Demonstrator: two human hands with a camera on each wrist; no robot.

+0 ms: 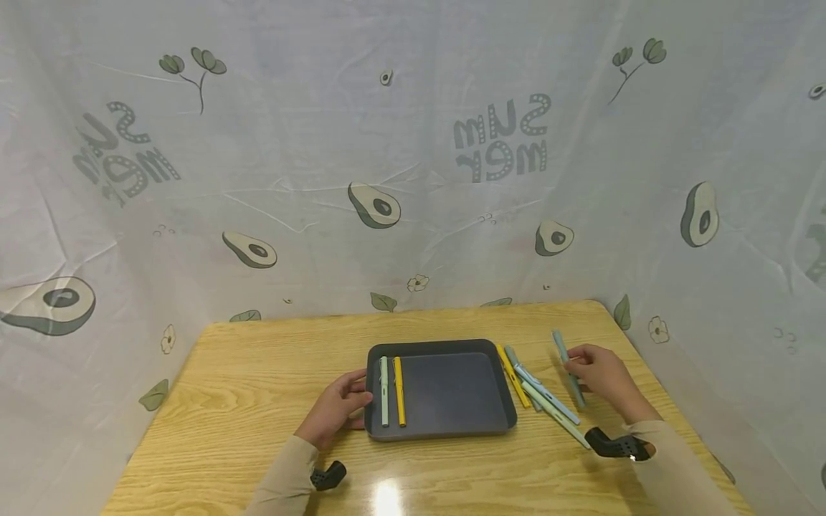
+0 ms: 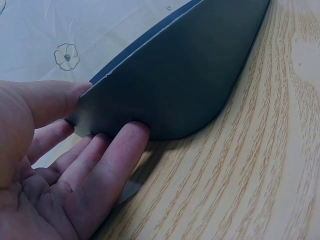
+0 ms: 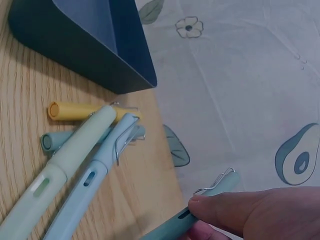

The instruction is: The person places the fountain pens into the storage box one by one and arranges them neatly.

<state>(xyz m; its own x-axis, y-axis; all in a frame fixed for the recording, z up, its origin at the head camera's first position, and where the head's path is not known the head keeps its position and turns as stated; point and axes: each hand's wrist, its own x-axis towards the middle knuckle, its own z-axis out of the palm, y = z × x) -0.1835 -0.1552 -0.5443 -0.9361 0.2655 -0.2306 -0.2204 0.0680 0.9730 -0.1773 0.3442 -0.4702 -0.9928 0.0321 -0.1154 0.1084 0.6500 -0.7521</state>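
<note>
A dark grey tray [image 1: 452,394] lies on the table, with a pale green pen [image 1: 384,401] and a yellow pen [image 1: 399,401] side by side at its left. My left hand [image 1: 337,407] holds the tray's left side, thumb at the rim and fingertips against the outer wall [image 2: 170,95]. To the right, my right hand [image 1: 601,374] pinches a teal pen [image 3: 172,226] near its clip, between thumb and fingers. Between that hand and the tray lie a yellow pen [image 3: 75,111], another teal pen [image 3: 61,140], a light blue pen [image 3: 100,167] and a pale green pen [image 3: 82,137], partly overlapping.
The wooden table [image 1: 258,373] extends left of the tray and in front of it. A pale curtain [image 1: 310,143] printed with avocados and leaves hangs behind the table and along both sides. A black wrist device [image 1: 609,444] is near the loose pens' front ends.
</note>
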